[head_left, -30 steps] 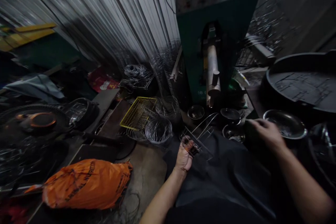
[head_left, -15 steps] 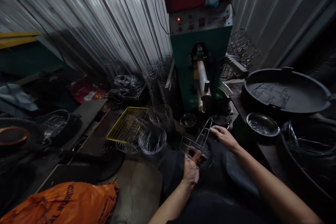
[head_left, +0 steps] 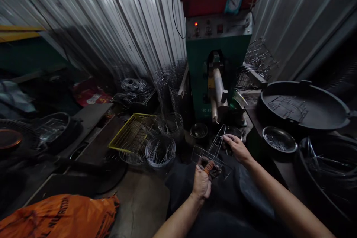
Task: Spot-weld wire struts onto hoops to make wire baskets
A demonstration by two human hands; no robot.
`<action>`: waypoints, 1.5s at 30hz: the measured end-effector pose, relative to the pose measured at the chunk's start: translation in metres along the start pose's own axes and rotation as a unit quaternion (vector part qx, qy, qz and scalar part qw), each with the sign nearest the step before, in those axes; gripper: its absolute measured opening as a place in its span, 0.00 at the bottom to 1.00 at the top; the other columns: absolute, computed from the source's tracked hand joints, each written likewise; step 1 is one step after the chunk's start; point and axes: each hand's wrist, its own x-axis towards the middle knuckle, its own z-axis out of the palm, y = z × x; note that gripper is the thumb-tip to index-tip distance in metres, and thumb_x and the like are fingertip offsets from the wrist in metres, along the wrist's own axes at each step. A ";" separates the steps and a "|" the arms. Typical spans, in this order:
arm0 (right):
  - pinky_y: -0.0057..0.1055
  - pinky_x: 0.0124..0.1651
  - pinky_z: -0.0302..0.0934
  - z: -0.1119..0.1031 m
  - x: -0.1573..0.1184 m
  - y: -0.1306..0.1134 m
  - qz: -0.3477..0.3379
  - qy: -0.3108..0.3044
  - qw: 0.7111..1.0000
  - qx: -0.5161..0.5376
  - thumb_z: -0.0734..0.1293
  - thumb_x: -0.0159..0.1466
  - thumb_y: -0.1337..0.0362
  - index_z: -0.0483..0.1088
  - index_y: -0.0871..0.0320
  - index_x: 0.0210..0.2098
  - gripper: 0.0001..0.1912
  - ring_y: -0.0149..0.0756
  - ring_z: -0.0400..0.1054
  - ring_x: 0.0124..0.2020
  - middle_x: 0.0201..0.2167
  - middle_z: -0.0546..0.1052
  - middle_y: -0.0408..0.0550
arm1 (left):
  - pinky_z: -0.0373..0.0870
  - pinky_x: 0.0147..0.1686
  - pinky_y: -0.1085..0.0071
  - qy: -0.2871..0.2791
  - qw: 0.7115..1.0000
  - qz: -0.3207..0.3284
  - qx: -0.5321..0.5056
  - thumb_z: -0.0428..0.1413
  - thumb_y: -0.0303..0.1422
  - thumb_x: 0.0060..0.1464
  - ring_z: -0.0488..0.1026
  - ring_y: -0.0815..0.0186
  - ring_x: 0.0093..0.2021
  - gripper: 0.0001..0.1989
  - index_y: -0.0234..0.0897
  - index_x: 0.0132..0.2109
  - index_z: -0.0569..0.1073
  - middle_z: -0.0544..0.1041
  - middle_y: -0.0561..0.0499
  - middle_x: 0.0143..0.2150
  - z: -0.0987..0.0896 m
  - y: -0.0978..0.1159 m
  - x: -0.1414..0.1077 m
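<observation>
Wire frame (head_left: pixel 214 146) | right fingers (head_left: pixel 230 140) pinch it | left fingers (head_left: pixel 208 166) clasp it | lower wires dim

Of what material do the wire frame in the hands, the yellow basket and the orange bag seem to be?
Wire frame: bare metal, perhaps steel; thin, grey, glinting rods.
Yellow basket: probably painted or coated wire; an open yellow grid.
Orange bag: likely printed plastic; creased, with dark lettering, film or weave unclear.

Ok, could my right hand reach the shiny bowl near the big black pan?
Probably yes: nothing visible seems to block the way from your right hand to the shiny bowl, though that hand appears to hold the wire frame.
</observation>
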 end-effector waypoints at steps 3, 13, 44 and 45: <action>0.23 0.21 0.48 0.001 0.008 0.003 -0.011 0.018 1.000 0.023 0.67 0.51 0.50 0.64 0.59 0.23 0.18 0.26 0.54 0.19 0.18 0.61 0.39 | 0.68 0.29 0.72 -0.002 1.000 -0.001 0.012 0.63 0.33 0.38 0.71 0.70 0.26 0.20 0.39 0.35 0.60 0.70 0.58 0.25 0.003 0.002 0.007; 0.23 0.23 0.50 -0.007 0.033 0.012 -0.035 0.025 0.998 0.050 0.67 0.53 0.53 0.66 0.60 0.26 0.16 0.26 0.54 0.21 0.20 0.62 0.39 | 0.69 0.28 0.72 -0.016 0.999 -0.001 0.031 0.63 0.33 0.38 0.71 0.70 0.26 0.20 0.39 0.36 0.60 0.69 0.59 0.25 0.009 0.006 0.033; 0.33 0.40 0.59 -0.034 0.008 0.001 -0.017 -0.076 0.983 -0.164 0.67 0.51 0.52 0.72 0.56 0.36 0.17 0.38 0.66 0.35 0.33 0.74 0.46 | 0.69 0.26 0.72 -0.019 0.999 0.020 0.030 0.63 0.33 0.37 0.72 0.70 0.25 0.19 0.38 0.35 0.61 0.70 0.58 0.24 0.030 0.007 0.055; 0.35 0.42 0.59 -0.035 0.000 0.003 -0.028 -0.092 0.977 -0.192 0.66 0.52 0.53 0.72 0.56 0.36 0.16 0.40 0.66 0.37 0.34 0.74 0.46 | 0.69 0.27 0.72 -0.019 0.999 0.027 0.035 0.63 0.33 0.37 0.72 0.70 0.25 0.19 0.38 0.35 0.61 0.70 0.58 0.24 0.030 0.006 0.055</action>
